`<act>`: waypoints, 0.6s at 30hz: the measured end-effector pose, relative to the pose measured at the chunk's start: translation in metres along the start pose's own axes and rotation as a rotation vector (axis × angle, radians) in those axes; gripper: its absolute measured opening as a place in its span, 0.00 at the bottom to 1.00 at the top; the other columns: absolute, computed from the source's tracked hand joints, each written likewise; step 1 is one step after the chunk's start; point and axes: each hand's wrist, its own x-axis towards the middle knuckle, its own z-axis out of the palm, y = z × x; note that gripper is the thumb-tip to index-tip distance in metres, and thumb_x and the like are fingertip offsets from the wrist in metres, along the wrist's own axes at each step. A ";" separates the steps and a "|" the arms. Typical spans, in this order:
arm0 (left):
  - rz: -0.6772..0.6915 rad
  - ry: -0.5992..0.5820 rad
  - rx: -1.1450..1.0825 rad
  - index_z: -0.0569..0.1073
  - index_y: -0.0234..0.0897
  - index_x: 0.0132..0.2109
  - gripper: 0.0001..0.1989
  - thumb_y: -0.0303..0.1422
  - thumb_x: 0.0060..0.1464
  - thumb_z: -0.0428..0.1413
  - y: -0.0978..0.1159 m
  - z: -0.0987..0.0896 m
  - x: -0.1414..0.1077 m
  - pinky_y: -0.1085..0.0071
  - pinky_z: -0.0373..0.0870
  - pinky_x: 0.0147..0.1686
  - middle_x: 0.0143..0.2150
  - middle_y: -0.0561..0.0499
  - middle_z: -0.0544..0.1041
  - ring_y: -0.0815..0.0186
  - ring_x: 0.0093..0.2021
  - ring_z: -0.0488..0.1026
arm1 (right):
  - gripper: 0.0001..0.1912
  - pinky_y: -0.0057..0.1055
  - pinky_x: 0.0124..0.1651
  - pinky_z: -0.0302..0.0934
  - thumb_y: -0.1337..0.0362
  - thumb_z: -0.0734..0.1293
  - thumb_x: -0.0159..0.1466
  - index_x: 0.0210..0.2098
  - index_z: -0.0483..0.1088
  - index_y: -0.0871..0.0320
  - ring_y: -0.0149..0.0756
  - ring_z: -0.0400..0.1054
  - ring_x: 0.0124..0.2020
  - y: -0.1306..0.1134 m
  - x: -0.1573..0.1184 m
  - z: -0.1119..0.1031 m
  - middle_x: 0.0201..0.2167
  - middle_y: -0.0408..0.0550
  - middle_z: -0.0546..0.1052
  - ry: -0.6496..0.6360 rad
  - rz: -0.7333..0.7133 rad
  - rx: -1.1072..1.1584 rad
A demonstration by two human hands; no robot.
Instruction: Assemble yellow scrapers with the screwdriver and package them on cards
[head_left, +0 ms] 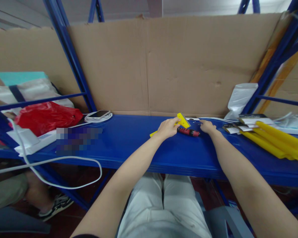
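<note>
My left hand (167, 128) is closed around a yellow scraper (183, 120), whose wide head sticks out past my fingers to the right and whose handle end shows behind my wrist. Just below that head, a red and black screwdriver (188, 132) lies on the blue table (129, 138). To the right of it, my right hand (208, 127) rests low at the tabletop with its fingers drawn together. Several tiny parts (194, 123), perhaps screws, lie by its fingertips. Whatever those fingers pinch is too small to make out.
Several yellow-handled scrapers (275, 140) are piled at the right, near a clear plastic bag (240, 99). On the left are a phone (101, 114) on a coiled white cable, a red bag (48, 115) and a power strip (39, 143). A cardboard wall (183, 66) stands behind.
</note>
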 end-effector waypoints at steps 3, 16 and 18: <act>0.006 0.001 0.007 0.70 0.41 0.54 0.16 0.33 0.60 0.50 0.000 0.000 0.000 0.68 0.68 0.49 0.55 0.49 0.75 0.60 0.53 0.72 | 0.29 0.51 0.62 0.52 0.71 0.55 0.63 0.63 0.59 0.60 0.50 0.56 0.63 0.006 0.004 -0.001 0.62 0.59 0.63 -0.048 0.093 0.095; -0.071 0.016 0.038 0.69 0.42 0.55 0.16 0.34 0.60 0.50 -0.009 0.002 0.003 0.68 0.68 0.46 0.53 0.48 0.76 0.60 0.51 0.73 | 0.30 0.28 0.57 0.59 0.81 0.56 0.55 0.55 0.68 0.66 0.37 0.68 0.55 0.029 0.033 0.007 0.53 0.55 0.73 -0.048 -0.002 0.321; -0.073 0.015 0.032 0.69 0.43 0.55 0.16 0.33 0.60 0.50 -0.009 0.002 0.003 0.68 0.68 0.47 0.53 0.48 0.76 0.60 0.52 0.73 | 0.29 0.28 0.55 0.61 0.82 0.56 0.55 0.54 0.70 0.64 0.36 0.69 0.53 0.028 0.038 0.006 0.52 0.54 0.74 -0.083 -0.036 0.334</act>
